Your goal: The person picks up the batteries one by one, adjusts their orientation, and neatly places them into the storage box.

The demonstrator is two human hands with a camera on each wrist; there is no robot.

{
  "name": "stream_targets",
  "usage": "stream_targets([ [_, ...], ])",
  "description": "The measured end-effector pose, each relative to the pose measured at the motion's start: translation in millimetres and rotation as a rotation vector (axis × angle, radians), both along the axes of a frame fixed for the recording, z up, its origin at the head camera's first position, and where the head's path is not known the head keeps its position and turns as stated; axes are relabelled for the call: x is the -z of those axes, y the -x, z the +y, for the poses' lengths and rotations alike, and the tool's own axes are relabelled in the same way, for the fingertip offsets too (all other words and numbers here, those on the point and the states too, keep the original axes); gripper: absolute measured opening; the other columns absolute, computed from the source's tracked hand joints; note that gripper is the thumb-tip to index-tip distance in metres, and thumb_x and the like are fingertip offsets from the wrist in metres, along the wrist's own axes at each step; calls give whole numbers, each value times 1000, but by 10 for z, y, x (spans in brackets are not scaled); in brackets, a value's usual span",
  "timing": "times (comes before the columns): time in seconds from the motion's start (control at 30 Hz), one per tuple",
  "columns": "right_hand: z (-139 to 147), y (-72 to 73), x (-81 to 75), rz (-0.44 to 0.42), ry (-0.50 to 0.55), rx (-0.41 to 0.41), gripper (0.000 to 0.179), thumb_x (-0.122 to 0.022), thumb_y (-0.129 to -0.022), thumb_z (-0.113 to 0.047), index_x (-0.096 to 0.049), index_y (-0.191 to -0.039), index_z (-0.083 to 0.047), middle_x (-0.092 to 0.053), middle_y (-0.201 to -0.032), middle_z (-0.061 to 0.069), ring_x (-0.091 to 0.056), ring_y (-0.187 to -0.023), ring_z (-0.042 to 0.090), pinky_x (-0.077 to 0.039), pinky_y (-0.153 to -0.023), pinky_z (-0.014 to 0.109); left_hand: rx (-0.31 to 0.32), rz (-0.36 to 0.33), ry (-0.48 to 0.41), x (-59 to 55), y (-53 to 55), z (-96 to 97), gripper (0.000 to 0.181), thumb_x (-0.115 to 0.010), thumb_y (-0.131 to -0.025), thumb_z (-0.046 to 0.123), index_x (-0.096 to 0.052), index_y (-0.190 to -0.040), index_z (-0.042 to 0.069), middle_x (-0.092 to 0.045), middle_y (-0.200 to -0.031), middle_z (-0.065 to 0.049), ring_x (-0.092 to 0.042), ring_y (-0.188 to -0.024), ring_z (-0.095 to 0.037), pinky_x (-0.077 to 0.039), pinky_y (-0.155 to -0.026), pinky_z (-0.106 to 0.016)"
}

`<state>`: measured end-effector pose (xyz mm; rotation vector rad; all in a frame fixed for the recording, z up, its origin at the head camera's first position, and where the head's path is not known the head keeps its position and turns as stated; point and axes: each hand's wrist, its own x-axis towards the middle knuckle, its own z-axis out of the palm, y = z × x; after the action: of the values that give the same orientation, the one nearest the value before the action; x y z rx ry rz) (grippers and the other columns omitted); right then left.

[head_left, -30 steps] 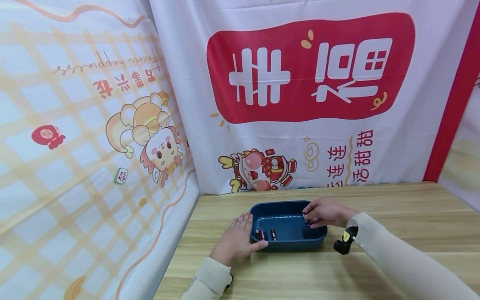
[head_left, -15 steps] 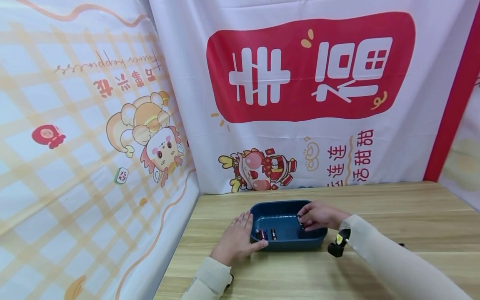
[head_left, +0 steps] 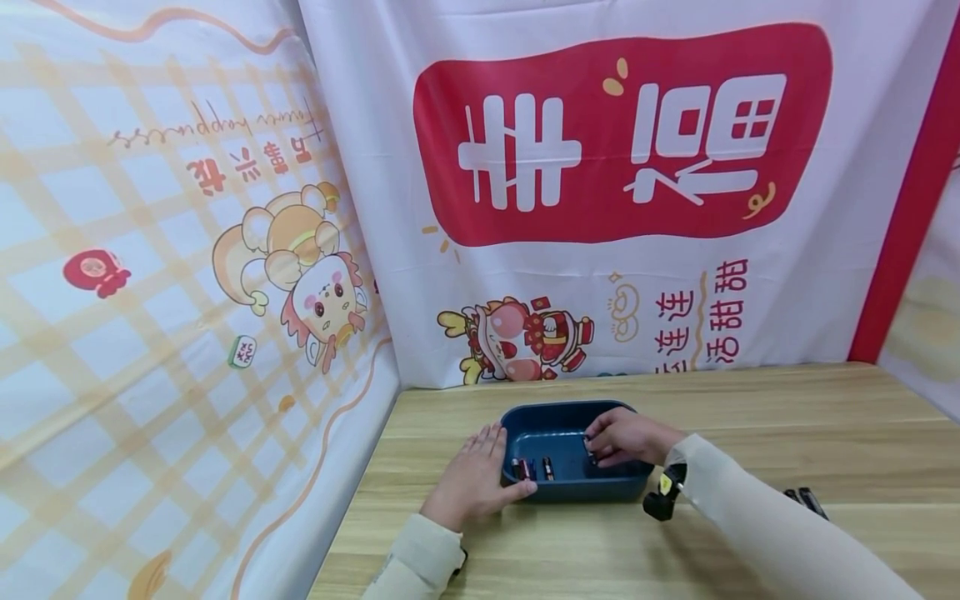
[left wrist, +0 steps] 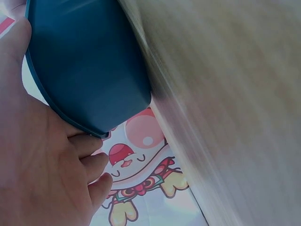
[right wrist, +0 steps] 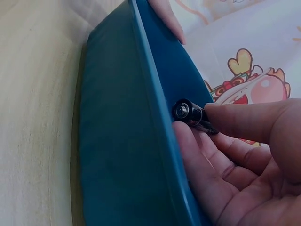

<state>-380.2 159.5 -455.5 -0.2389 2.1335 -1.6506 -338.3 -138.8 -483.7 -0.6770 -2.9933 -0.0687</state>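
Note:
A dark blue rectangular basin stands on the wooden table. My left hand lies along its left end, fingers straight against the rim and thumb over the near corner; the left wrist view shows the palm beside the basin's outer wall. Inside, at the left, are a few small batteries, with another battery lying just right of them. Over the right half of the basin, my right hand pinches a black battery between thumb and fingers, just inside the wall. Its far end is hidden by the fingers.
Black elongated objects lie on the table at the right, partly covered by the right sleeve. A printed cloth hangs behind the table, and another cloth borders it on the left.
My right hand has moved left inside the basin with the battery between its fingers. More of the black objects shows beyond the right sleeve. The left hand has stayed put.

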Motion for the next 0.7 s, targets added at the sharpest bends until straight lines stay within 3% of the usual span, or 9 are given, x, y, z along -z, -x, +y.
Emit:
stream_targets([
  [0.17, -82, -22, -3, 10, -17, 43, 21, -66, -90, 0, -61, -110, 7, -64, -95, 16, -64, -79, 26, -58, -73, 41, 0, -6, -1, 5, 12, 0, 108, -31, -82, 85, -20, -155, 6, -17, -161, -10, -16, -146, -28, -18, -116, -45],
  [0.7, -307, -29, 96, 21, -32, 60, 19, -66, -90, 0, -63, -108, 6, -65, -95, 15, -64, -78, 26, -58, -71, 39, 6, -7, -3, 14, -4, -5, 107, -31, -83, 84, -20, -155, 6, -15, -161, -9, -15, -146, -27, -17, -116, -45],
])
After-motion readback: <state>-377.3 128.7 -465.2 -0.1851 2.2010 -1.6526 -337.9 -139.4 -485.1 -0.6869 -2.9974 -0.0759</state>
